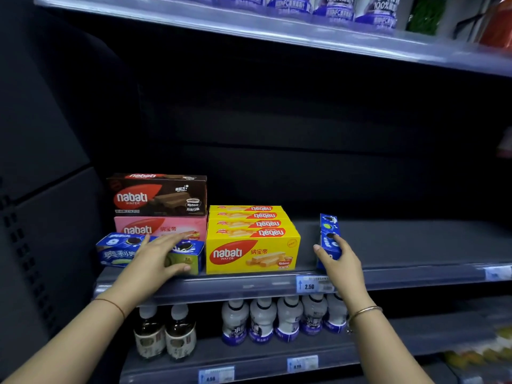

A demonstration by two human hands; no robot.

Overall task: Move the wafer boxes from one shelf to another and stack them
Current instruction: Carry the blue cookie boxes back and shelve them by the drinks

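Dark store shelving is holding everything; on the middle shelf (pixel 415 270) the left hand (pixel 155 261) is lying open-fingered over a flat blue box (pixel 116 249) at the front left edge, while the right hand (pixel 339 261) is gripping an upright blue box (pixel 328 231) beside the yellow wafer boxes (pixel 250 239). Placing seems underway; next, likely stacking it squarely.
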